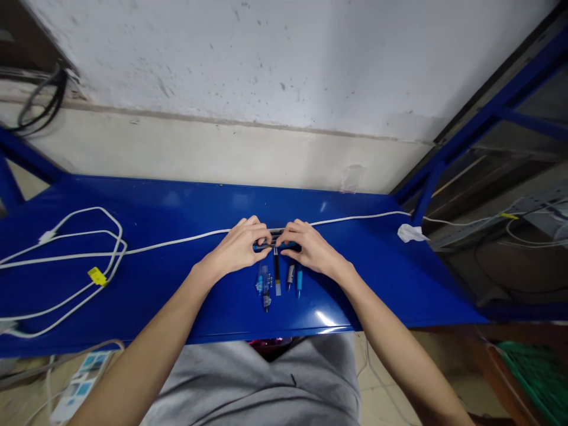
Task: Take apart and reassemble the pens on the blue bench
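Note:
Over the middle of the blue shelf point(177, 307), my left hand point(246, 242) and my right hand point(306, 244) face each other, fingertips close together. Each has its fingers closed around a slim pen part with some blue on it; exact shapes are partly hidden by the fingers. Just below them lie dark ink refills point(277, 272) with a pale end. Clear pen pieces point(265, 287) with blue and black bits rest on the left of the refills. A grey pen barrel piece point(290, 276) and a light blue one point(299, 280) lie on the right, under my right hand.
A white cable point(177, 241) runs across the shelf behind my hands and loops at the left, with a yellow tag point(97, 276). Crumpled white tissue point(410, 232) sits at the right. Blue frame bars point(470, 133) and a wall point(266, 148) bound the shelf.

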Motion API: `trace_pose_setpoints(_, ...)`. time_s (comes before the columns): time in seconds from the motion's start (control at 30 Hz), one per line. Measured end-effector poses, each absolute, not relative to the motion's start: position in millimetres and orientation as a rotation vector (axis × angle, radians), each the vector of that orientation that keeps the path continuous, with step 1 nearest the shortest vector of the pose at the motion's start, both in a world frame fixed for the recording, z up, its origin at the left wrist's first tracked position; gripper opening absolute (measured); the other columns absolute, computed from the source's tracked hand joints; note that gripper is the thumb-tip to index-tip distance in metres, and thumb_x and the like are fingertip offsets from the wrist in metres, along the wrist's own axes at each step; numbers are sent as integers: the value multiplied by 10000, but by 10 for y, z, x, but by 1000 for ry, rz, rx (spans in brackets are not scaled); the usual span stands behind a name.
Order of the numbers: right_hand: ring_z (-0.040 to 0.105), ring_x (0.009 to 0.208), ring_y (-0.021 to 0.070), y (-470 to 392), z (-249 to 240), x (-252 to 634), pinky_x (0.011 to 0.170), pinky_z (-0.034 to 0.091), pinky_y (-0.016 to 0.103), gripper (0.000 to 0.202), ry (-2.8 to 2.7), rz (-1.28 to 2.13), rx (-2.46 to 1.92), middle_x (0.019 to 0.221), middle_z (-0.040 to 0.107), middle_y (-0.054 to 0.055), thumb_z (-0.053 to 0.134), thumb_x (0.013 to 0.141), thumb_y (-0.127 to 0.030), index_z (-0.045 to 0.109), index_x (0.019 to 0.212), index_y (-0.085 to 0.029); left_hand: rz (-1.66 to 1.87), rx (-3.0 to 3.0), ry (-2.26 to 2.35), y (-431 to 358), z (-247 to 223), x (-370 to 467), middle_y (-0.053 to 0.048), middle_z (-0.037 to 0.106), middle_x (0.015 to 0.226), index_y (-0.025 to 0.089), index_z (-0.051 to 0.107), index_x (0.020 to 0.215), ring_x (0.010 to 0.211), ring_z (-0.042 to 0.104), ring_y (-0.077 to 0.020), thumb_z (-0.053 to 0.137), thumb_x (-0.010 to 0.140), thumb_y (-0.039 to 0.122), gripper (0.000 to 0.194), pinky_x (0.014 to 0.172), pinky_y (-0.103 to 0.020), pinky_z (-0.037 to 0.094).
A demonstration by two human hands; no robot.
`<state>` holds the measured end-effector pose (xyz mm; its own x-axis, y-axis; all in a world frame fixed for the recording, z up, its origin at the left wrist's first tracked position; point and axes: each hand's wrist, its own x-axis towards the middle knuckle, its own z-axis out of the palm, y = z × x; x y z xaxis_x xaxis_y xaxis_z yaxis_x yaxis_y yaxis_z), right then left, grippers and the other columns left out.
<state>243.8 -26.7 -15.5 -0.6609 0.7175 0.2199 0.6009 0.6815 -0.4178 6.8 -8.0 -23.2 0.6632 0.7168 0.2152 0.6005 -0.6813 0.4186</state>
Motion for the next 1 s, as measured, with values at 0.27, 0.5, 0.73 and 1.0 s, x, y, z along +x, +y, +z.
trace_pose_setpoints(0.27, 606, 963, 204, -314, -225, 2290, 983, 425, 394, 152, -2626, 585, -763, 959, 710, 44, 631, 980, -119, 757, 931, -189, 531, 2561, 1031, -72, -237, 76, 2, 576, 785, 194, 595, 803, 872, 487, -197, 637, 878, 204, 87, 812, -333, 354)
trace_pose_setpoints(0.5, 559, 942, 215, -322, -190, 2324, 869, 419, 347, 150, -2664, 641, -766, 950, 740, 49, 650, 964, -111, 770, 922, -191, 526, 2547, 996, -72, -260, 80, -2, 599, 810, 203, 633, 842, 887, 496, -201, 634, 897, 237, 65, 822, -337, 356)
trace_pose_setpoints(0.73, 568, 938, 204, -335, -165, 2312, 897, 430, 340, 146, -2664, 735, -725, 922, 745, 49, 669, 959, -132, 763, 863, -188, 562, 2578, 987, -76, -263, 81, -6, 619, 804, 201, 632, 845, 873, 499, -201, 616, 901, 238, 69, 815, -336, 362)
trace_pose_setpoints(1.0, 623, 1028, 208, -329, -180, 2336, 928, 459, 344, 113, -2611, 783, -765, 974, 747, 58, 713, 918, -95, 754, 955, -193, 591, 2531, 1000, -88, -157, 68, -20, 656, 907, 224, 673, 947, 956, 529, -220, 621, 932, 321, 110, 864, -346, 395)
